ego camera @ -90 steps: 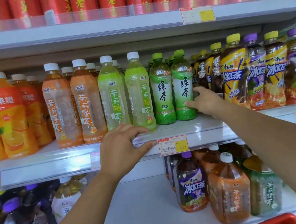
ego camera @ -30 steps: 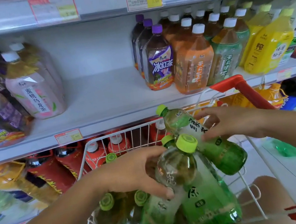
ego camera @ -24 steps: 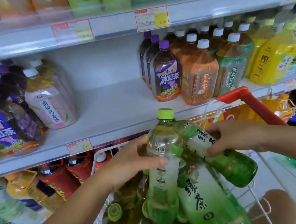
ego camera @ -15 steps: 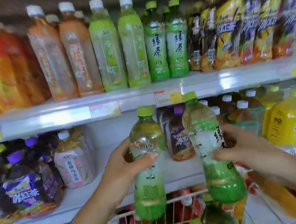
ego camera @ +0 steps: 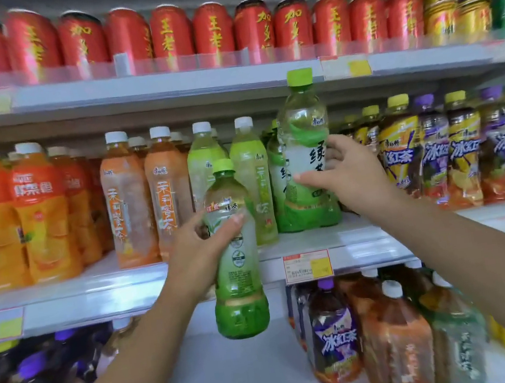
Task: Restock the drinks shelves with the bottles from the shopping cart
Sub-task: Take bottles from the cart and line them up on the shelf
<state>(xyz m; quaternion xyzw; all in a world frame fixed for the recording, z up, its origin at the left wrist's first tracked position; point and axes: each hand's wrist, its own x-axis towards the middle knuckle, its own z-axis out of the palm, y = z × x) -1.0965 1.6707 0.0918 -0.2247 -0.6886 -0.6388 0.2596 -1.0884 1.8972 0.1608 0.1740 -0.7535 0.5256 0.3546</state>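
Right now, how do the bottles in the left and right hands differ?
The left bottle, held by the left hand, hangs low, its base below the middle shelf edge; the right bottle, held by the right hand, is higher, before that shelf's green tea row. The left bottle shows small print; the right bottle shows large characters. Both are upright, green-capped, gripped mid-body.

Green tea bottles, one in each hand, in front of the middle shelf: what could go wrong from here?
1. The right hand holds the raised green tea bottle with its cap level with the upper shelf edge; it might bump there.
2. Pushed in, it could topple the standing green tea bottles behind.
3. The left hand has its grip high on the lower green tea bottle; it may slip.
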